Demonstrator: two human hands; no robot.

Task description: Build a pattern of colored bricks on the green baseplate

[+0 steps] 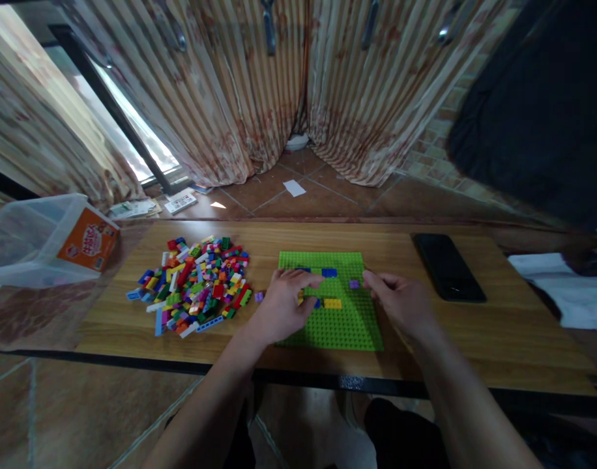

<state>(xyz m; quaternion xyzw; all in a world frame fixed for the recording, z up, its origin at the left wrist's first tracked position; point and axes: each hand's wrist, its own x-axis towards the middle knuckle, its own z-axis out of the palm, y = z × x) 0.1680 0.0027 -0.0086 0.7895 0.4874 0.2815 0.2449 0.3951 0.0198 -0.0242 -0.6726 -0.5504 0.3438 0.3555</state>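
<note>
A green studded baseplate (347, 329) lies on the table. My left hand (283, 303) reaches over its left part, thumb and forefinger apart, with nothing visible between them. Beneath and beside that hand are blue and yellow bricks, partly hidden. A blue brick (329, 273) sits toward the back of the plate, and a yellow brick (332, 304) nearer the middle. At the plate's right edge is my right hand (399, 299), fingers closed together; whatever they may hold is hidden. Just left of its fingertips, a purple brick (354, 284) rests on the plate.
A large pile of mixed toy bricks (201, 286) covers the table's left side. One loose purple brick (259, 296) lies between pile and plate. A black phone (448, 267) lies on the right. A clear plastic bin (39, 241) stands beyond the table's left end.
</note>
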